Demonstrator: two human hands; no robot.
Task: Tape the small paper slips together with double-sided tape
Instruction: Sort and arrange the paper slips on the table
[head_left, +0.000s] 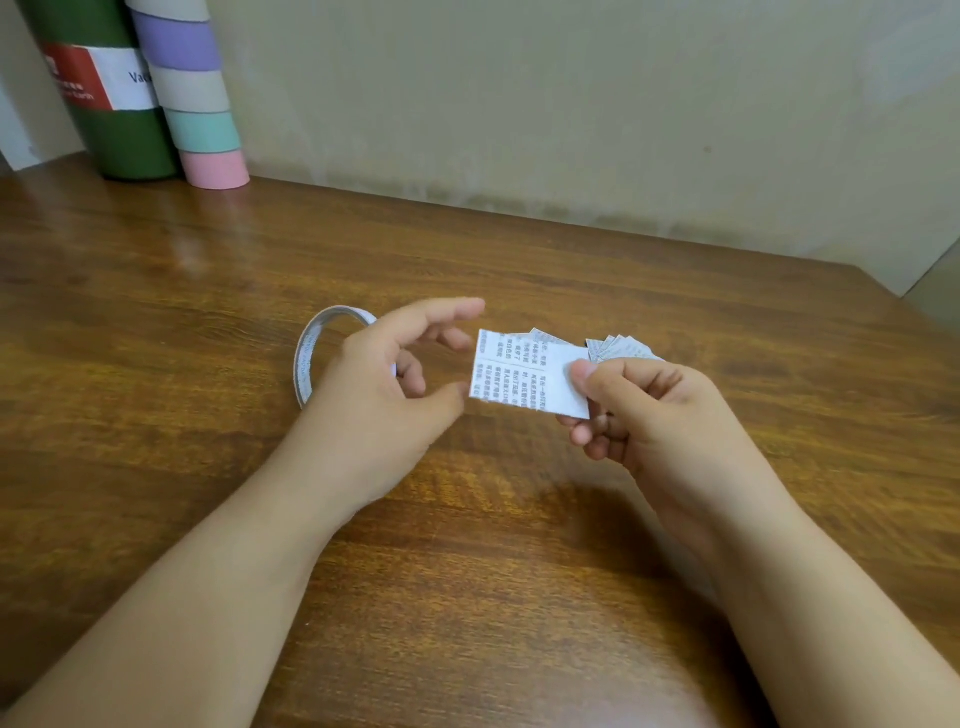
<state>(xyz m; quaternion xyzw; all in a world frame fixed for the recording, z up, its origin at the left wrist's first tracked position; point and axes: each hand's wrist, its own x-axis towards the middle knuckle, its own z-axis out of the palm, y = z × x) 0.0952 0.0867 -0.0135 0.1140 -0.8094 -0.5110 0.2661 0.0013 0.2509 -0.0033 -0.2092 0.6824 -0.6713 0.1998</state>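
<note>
Presently: right hand (631, 402) pinching fanned paper slips (524, 376), left hand (395, 374) loose-fingered and empty beside them, tape loop (311, 358) on bench (208, 291); joining apparently unfinished.

Tape roll (311, 358) part hidden behind left hand (384, 374). Slip (519, 374) print illegible. Green tube (98, 88) cut off at top edge.
</note>
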